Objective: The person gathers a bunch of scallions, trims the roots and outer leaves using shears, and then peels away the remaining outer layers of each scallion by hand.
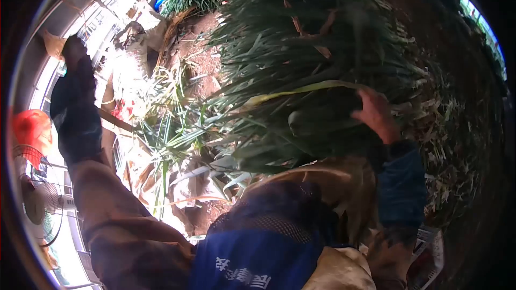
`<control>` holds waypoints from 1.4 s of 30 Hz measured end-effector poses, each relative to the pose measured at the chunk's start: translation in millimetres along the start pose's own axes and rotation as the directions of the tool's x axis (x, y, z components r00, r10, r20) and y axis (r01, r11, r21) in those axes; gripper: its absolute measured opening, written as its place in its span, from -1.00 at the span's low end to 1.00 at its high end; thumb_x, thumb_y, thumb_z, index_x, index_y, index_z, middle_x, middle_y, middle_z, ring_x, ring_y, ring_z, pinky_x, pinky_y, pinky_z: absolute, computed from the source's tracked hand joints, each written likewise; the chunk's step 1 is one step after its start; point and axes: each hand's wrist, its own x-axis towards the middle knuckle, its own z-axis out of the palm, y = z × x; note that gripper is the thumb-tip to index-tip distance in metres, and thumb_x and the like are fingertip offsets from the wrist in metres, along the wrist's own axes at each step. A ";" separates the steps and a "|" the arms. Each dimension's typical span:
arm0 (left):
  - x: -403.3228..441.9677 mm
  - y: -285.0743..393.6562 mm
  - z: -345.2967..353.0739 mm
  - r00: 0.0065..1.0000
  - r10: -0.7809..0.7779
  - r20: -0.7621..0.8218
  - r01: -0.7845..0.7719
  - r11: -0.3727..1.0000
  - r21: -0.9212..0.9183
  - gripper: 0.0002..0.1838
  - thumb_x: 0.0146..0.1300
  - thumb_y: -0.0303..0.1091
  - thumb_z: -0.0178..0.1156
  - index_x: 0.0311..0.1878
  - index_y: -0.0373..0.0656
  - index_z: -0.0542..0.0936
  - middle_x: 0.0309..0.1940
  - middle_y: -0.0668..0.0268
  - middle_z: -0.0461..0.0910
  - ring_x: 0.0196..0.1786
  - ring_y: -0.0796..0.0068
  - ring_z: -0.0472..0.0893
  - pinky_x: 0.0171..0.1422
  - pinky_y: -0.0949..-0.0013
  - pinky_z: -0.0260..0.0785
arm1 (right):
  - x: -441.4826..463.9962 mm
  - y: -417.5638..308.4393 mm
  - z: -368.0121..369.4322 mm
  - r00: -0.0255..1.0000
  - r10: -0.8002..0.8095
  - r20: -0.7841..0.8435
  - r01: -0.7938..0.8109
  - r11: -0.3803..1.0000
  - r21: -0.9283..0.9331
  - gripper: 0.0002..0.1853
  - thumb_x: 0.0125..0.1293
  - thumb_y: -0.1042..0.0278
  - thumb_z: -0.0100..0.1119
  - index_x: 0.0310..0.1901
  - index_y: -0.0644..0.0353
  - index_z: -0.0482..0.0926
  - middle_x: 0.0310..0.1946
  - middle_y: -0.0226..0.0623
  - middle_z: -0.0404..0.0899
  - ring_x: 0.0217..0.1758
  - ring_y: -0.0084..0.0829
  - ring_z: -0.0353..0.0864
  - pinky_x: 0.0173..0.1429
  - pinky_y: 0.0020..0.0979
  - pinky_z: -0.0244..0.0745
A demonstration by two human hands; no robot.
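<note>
My right hand [378, 116] reaches over a big heap of green onions [301, 64] from the right, its blue sleeve [400, 182] below it. A long yellowed onion leaf [301, 90] runs leftward from my fingers, across the top of the heap. Its end meets the fingertips and seems pinched there, while my thumb sticks out to the side. The onion leaves point left and the pale stem ends lie to the right. My left hand does not show.
Loose onion leaves [180, 129] litter the sunlit ground at left, beside my outstretched leg [115, 198] and dark boot [78, 113]. A fan [40, 198] and red bag [33, 129] stand far left. A white plastic crate [430, 255] is at lower right.
</note>
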 end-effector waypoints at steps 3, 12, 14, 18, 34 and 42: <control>13.5 -2.5 120.7 0.911 -0.039 0.411 0.174 0.939 -0.295 -0.94 0.29 -0.32 0.00 -0.19 0.04 0.42 -0.64 0.55 0.21 -0.65 0.65 0.21 -0.61 0.52 0.10 | 17.0 -54.0 -73.8 0.974 0.002 -0.227 0.144 0.766 0.626 -0.18 -0.07 0.33 0.38 0.26 0.21 0.19 0.14 0.02 0.32 0.17 -0.13 0.39 0.00 -0.19 0.48; -129.6 39.0 562.3 0.326 0.118 0.938 0.582 0.757 -0.297 -0.83 0.30 -0.27 -0.10 -0.38 -0.09 0.39 -0.59 0.46 0.30 -0.59 0.59 0.29 -0.52 0.51 0.17 | 48.7 -90.0 -137.3 0.819 -0.067 -0.570 0.572 0.008 0.821 -0.43 0.19 0.25 0.19 0.21 0.15 0.24 -0.01 -0.26 0.40 0.04 -0.35 0.40 0.12 -0.21 0.34; -150.8 50.5 577.3 0.325 0.142 0.935 0.464 0.837 -0.289 -0.83 0.28 -0.29 -0.08 -0.32 -0.15 0.44 -0.53 0.42 0.35 -0.54 0.57 0.34 -0.48 0.50 0.21 | 22.8 -86.5 -142.4 0.893 -0.009 -0.451 0.430 -0.282 0.858 -0.70 0.28 0.28 0.07 -0.01 0.20 0.38 -0.30 -0.34 0.45 -0.22 -0.43 0.48 -0.09 -0.25 0.45; -165.7 41.3 582.1 0.263 0.316 0.911 0.290 0.875 -0.387 -0.83 0.26 -0.35 -0.05 -0.23 -0.21 0.49 -0.45 0.41 0.44 -0.50 0.59 0.40 -0.44 0.52 0.25 | 5.8 -47.2 -139.1 0.938 0.095 -0.332 0.344 -0.350 0.871 -0.81 0.31 0.34 -0.01 -0.19 0.29 0.45 -0.47 -0.32 0.47 -0.40 -0.37 0.53 -0.33 -0.31 0.50; -207.5 -76.1 426.2 0.150 -0.302 0.941 0.215 0.940 0.267 -0.80 0.12 -0.41 0.15 -0.18 -0.24 0.58 -0.37 0.29 0.56 -0.34 0.51 0.55 -0.31 0.42 0.40 | -110.9 206.4 -277.7 0.315 0.021 -0.949 -0.026 1.000 0.014 -0.92 0.25 0.33 0.03 -0.33 0.10 0.48 -0.57 -0.51 0.37 -0.59 -0.58 0.37 -0.57 -0.56 0.25; -80.8 72.2 444.8 0.406 0.127 0.905 -0.336 0.942 0.018 -0.73 0.19 -0.17 0.07 -0.23 -0.18 0.53 -0.46 0.44 0.47 -0.46 0.63 0.43 -0.40 0.50 0.25 | -57.7 14.1 -226.9 0.688 0.293 -0.664 0.307 0.712 0.631 -0.82 0.31 0.18 0.04 -0.25 0.11 0.46 -0.55 -0.42 0.39 -0.54 -0.61 0.35 -0.50 -0.49 0.29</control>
